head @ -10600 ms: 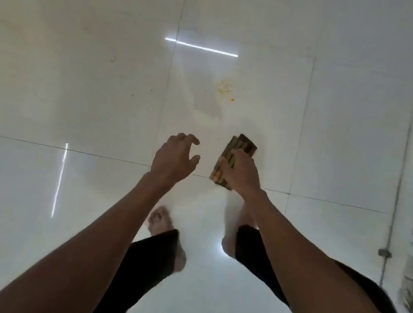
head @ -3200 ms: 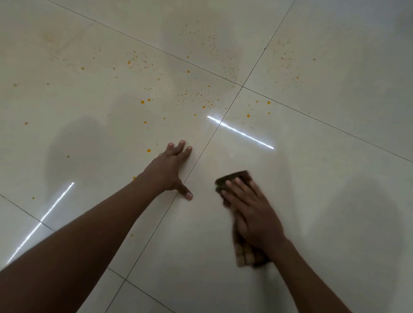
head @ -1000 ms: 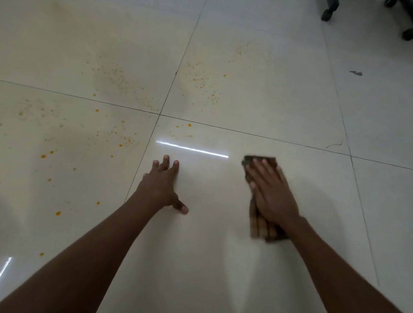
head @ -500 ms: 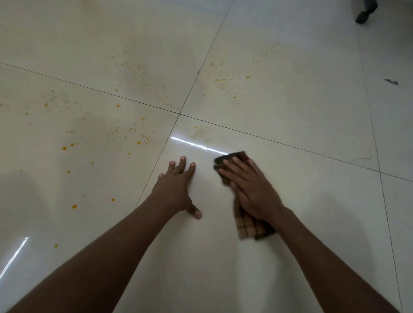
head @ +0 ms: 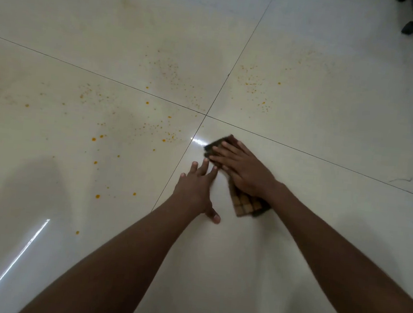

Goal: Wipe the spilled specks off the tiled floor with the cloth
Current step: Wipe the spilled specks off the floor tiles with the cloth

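Now we press the folded brown checked cloth (head: 245,205) flat against the glossy cream tiled floor (head: 305,241) with our right hand (head: 243,171), fingers straight on top of it, not curled around it. Our left hand (head: 194,191) rests open on the tile just beside. The tile under the cloth looks clean, but many orange spilled specks (head: 132,134) remain on the three neighbouring tiles, so we judge most of the wiping is left. We see no readable writing or brand.
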